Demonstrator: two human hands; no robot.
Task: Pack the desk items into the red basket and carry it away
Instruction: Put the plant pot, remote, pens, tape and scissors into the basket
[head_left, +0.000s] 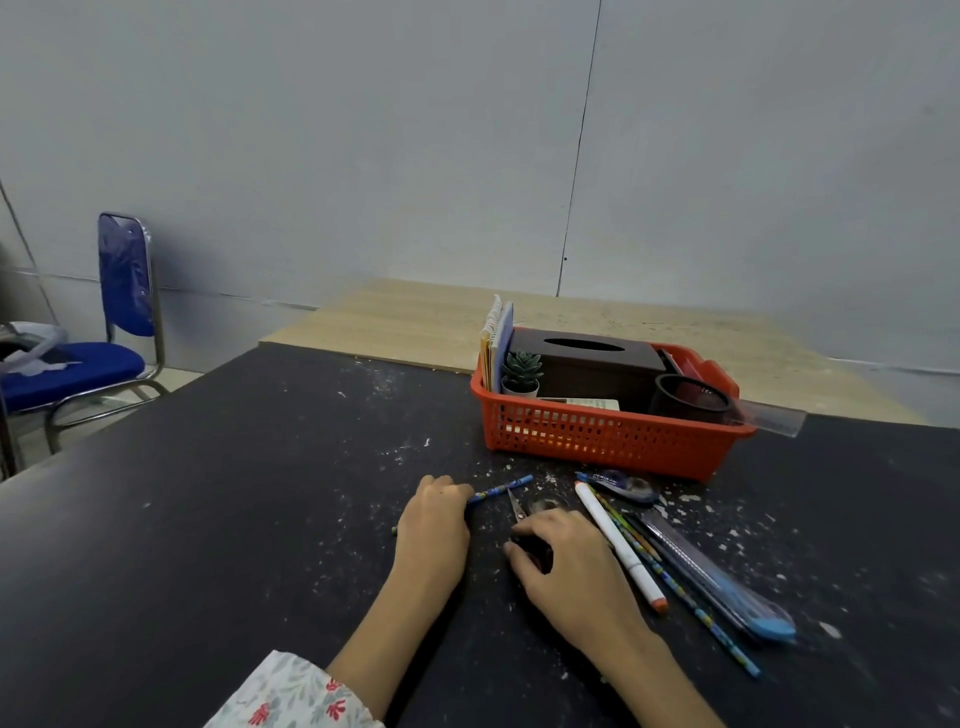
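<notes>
While the dark desk bears loose stationery, the red basket stands at its far side, loaded with a tissue box, notebooks and a small plant. Left hand curls its fingers round a blue pencil. Right hand clasps the scissors by their handles.

The bench top looks matt black and kinda rough, speckled with pale flecks, with bare light wood at the far end. Red basket is perforated plastic, the ruler see-through plastic, and the chair has blue cloth on shiny metal tubing.
</notes>
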